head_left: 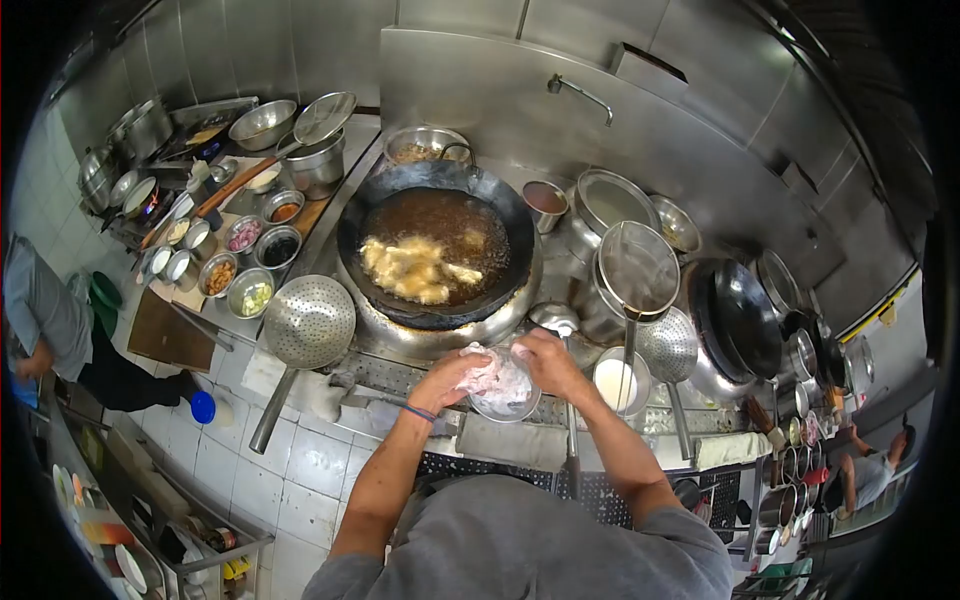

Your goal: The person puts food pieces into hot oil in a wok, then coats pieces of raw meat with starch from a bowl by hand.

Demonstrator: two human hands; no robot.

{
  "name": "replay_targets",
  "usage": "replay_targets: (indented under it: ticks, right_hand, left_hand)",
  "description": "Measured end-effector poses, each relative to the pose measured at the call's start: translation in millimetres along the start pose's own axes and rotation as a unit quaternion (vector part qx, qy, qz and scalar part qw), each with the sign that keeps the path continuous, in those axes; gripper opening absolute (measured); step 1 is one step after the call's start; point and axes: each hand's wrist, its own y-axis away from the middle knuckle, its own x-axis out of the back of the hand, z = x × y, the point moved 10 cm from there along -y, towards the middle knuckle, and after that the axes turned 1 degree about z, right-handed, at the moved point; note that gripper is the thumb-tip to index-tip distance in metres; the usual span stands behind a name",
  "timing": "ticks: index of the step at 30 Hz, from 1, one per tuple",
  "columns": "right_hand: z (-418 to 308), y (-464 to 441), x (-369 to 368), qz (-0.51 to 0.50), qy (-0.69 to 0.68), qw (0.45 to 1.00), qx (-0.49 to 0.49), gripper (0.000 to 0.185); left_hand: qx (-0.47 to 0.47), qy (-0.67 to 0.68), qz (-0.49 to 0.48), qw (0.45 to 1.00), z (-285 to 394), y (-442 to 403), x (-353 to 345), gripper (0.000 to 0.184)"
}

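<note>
Coated food (485, 372) in bowl (512, 412), oil (425, 212) in wok (365, 192)

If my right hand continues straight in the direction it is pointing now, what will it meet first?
Probably the steel ring around the wok, just ahead of the right hand; height is unclear, so it might pass above.

No words or numbers to read here.
I can't read any letters, labels, names or signs on anything in this kitchen picture.
</note>
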Motion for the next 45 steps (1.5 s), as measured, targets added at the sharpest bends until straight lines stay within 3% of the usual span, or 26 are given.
replay_targets:
  ticks: [3, 5, 7, 8, 12, 15, 18, 20, 22, 24, 26, 29, 30, 32, 34, 35, 36, 38, 39, 41, 45]
  right_hand:
    - [49.1, 19.6, -15.5, -0.017, -0.271, 0.927, -0.258, 0.018]
    - [62.2, 29.6, -34.5, 0.037, -0.466, 0.841, -0.272, 0.019]
    - [60.8, 38.1, -60.0, 0.07, -0.627, 0.711, -0.311, 0.023]
    - [66.1, 47.5, -76.5, 0.063, -0.634, 0.694, -0.336, 0.025]
    - [65.0, 65.4, -111.3, -0.015, -0.553, 0.78, -0.294, 0.025]
    - [56.1, 65.1, -96.1, -0.029, -0.452, 0.83, -0.326, 0.022]
    - [28.0, 8.0, -20.6, 0.067, -0.259, 0.936, -0.229, 0.017]
    - [0.2, -48.7, 28.3, 0.094, -0.055, 0.991, -0.073, 0.008]
    - [18.3, -102.8, 27.9, 0.073, 0.066, 0.993, 0.062, 0.004]
    - [75.8, -149.6, 13.1, 0.04, 0.125, 0.991, -0.003, 0.006]
    - [109.7, -186.8, 3.7, -0.027, 0.085, 0.995, -0.054, 0.014]
    - [95.5, -183.2, 54.4, 0.163, 0.131, 0.978, -0.01, 0.024]
    - [76.8, -166.0, 73.0, 0.252, 0.129, 0.959, 0.038, 0.028]
    - [63.5, -125.7, 70.9, 0.153, -0.009, 0.983, -0.1, 0.032]
    - [89.4, -59.0, 1.1, 0.031, -0.268, 0.927, -0.261, 0.049]
    - [86.1, -31.0, -32.4, -0.017, -0.283, 0.913, -0.292, 0.065]
    - [66.5, -3.3, -62.4, -0.063, -0.363, 0.868, -0.333, 0.075]
    - [47.0, 38.2, -115.2, -0.119, -0.533, 0.714, -0.438, 0.074]
    - [44.4, 39.3, -138.3, -0.138, -0.658, 0.633, -0.384, 0.068]
    - [43.3, 48.1, -128.4, -0.101, -0.722, 0.561, -0.392, 0.058]
    - [62.9, 57.3, -92.2, -0.07, -0.617, 0.708, -0.338, 0.045]
  left_hand:
    - [-0.008, 0.033, 0.057, 0.998, 2.2, 9.4, 12.8, 0.026]
    - [-0.018, 0.042, 0.06, 0.997, 0.1, 10.4, 22.3, 0.027]
    - [-0.022, 0.043, 0.07, 0.996, 1.8, 12.0, 25.2, 0.027]
    - [-0.022, 0.04, 0.079, 0.996, 3.6, 15.5, 24.1, 0.027]
    - [-0.029, 0.027, 0.098, 0.994, -4.2, 21.4, 37.5, 0.025]
    - [-0.028, -0.005, 0.134, 0.991, 1.0, 34.1, 43.3, 0.023]
    - [-0.029, -0.03, 0.145, 0.989, 2.1, 43.2, 51.2, 0.024]
    - [-0.033, -0.041, 0.147, 0.988, 6.9, 46.8, 49.7, 0.025]
    - [-0.03, -0.051, 0.148, 0.987, 11.4, 50.2, 43.3, 0.025]
    - [-0.021, -0.057, 0.153, 0.986, 14.9, 53.9, 36.3, 0.026]
    - [-0.035, -0.04, 0.144, 0.988, 13.8, 55.6, 30.9, 0.025]
    - [-0.039, -0.032, 0.139, 0.989, 16.7, 58.5, 26.3, 0.024]
    - [-0.037, -0.029, 0.139, 0.989, 15.7, 60.6, 25.6, 0.025]
    - [-0.048, -0.045, 0.109, 0.992, 17.7, 58.5, 18.5, 0.026]
    - [-0.053, -0.059, 0.055, 0.995, 24.2, 50.3, 1.6, 0.029]
    - [-0.05, -0.077, 0.036, 0.995, 27.1, 45.3, -8.1, 0.029]
    - [-0.042, -0.096, 0.017, 0.994, 27.7, 39.9, -19.1, 0.029]
    - [-0.027, -0.147, -0.006, 0.989, 26.7, 26.7, -40.3, 0.031]
    - [-0.019, -0.15, 0.018, 0.988, 24.7, 19.3, -40.2, 0.032]
    - [-0.001, -0.16, 0.067, 0.985, 17.7, 7.4, -35.9, 0.034]
    - [-0.041, -0.178, 0.109, 0.977, 10.6, -7.0, -27.3, 0.033]
